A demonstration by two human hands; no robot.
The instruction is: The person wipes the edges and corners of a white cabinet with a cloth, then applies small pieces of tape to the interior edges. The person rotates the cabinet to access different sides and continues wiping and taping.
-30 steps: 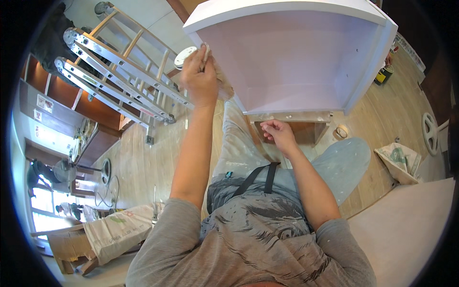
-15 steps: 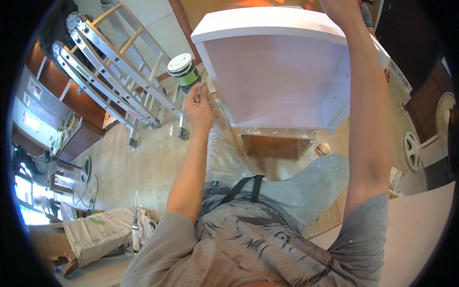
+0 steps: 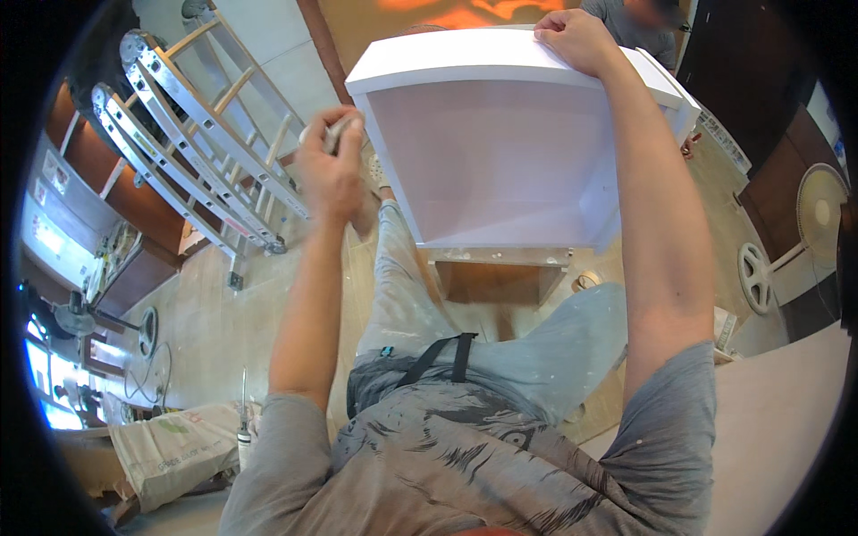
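Note:
A white box-shaped cabinet (image 3: 496, 161) with an open front and a slightly curved top stands before me. My right hand (image 3: 576, 43) rests on its top near the far edge, fingers bent and pressed together. Whether they hold something is hidden. Beside the cabinet's left side, my left hand (image 3: 332, 165) is closed and somewhat blurred. Between its thumb and fingers shows a small pale grey piece (image 3: 336, 134), its kind unclear. The cabinet sits above a low wooden stand (image 3: 496, 281) between my legs.
Folding aluminium ladders (image 3: 206, 116) lean at the left. A standing fan (image 3: 818, 210) is at the right. A tape roll (image 3: 586, 280) lies by the stand. A caulking gun (image 3: 244, 429) and a pale sack (image 3: 179, 447) are at lower left. Another person (image 3: 630, 31) is behind the cabinet.
My right hand has come left and down onto the cabinet's top. My left hand has moved left and up, and now hides the paint bucket. The view has shifted slightly.

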